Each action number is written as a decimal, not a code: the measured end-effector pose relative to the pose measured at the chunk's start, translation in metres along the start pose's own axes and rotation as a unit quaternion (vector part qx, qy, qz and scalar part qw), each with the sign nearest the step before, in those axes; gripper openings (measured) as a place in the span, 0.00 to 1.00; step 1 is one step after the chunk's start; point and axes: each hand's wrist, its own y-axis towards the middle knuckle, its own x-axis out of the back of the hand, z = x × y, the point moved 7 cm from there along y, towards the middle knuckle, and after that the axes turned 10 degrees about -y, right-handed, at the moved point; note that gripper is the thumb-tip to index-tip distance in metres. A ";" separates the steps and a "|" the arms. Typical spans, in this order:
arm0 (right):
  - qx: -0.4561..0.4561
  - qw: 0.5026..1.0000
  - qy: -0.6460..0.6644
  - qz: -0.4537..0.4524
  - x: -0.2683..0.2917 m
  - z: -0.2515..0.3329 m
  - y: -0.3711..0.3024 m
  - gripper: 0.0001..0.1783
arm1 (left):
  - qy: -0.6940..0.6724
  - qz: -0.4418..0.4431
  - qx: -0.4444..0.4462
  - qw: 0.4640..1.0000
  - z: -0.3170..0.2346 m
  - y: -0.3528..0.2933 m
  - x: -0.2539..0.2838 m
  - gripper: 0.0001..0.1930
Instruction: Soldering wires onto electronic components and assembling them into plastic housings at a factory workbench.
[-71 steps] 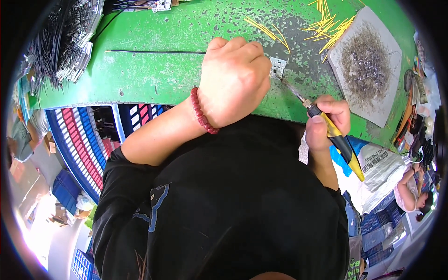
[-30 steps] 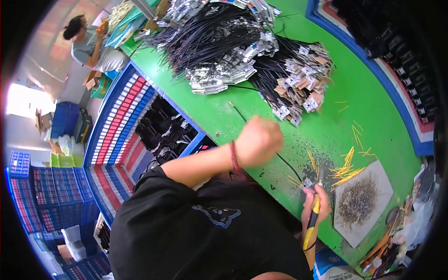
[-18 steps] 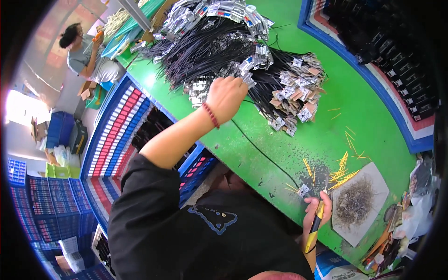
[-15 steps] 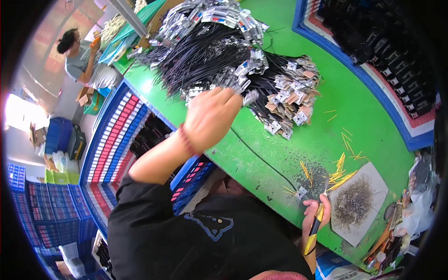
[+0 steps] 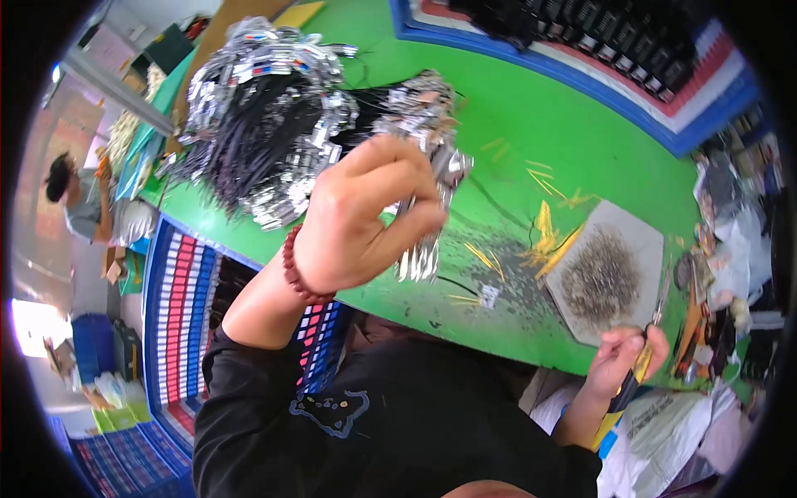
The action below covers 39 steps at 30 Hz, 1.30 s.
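Note:
My left hand (image 5: 365, 220), with a beaded bracelet at the wrist, is raised over the green table, its fingers closed. Silvery cable ends (image 5: 418, 259) show blurred behind and below the fingers; the grip itself is partly hidden. From there a short stretch of black cable runs to a small whitish board (image 5: 489, 295) on the table. At the table's near right edge, my right hand (image 5: 627, 358) is closed around a soldering iron (image 5: 638, 375) with a yellow and black handle, its metal shaft pointing away from me. Beyond my left hand lies a heap of black cables with silvery ends (image 5: 266, 108).
A grey pad (image 5: 604, 270) covered in dark specks lies beside yellow sticks (image 5: 544, 232). Blue-rimmed trays of black parts (image 5: 614, 41) stand at the far right. Plastic bags and tools (image 5: 722, 249) crowd the right edge. Another person (image 5: 91, 199) sits at far left.
My view has shifted, moving the table's contents leftward. My left hand has come up from the heap with silvery ends at its fingers. The soldering iron has moved right, away from the small board.

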 end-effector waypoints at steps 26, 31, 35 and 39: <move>0.247 0.949 -0.119 0.159 -0.151 0.019 0.022 0.21 | -0.519 -0.187 0.304 0.776 0.080 -0.009 -0.115 0.20; 0.223 0.935 -0.201 0.187 -0.133 -0.022 0.047 0.14 | -0.476 -0.323 0.252 0.778 0.139 -0.036 -0.039 0.19; 0.218 0.889 -0.257 0.310 -0.140 -0.038 0.023 0.23 | -0.272 -0.288 0.287 0.872 0.163 -0.104 -0.020 0.17; 0.114 0.919 -0.235 0.295 -0.140 -0.047 -0.021 0.13 | -0.093 -0.191 0.377 0.901 0.177 -0.163 -0.015 0.17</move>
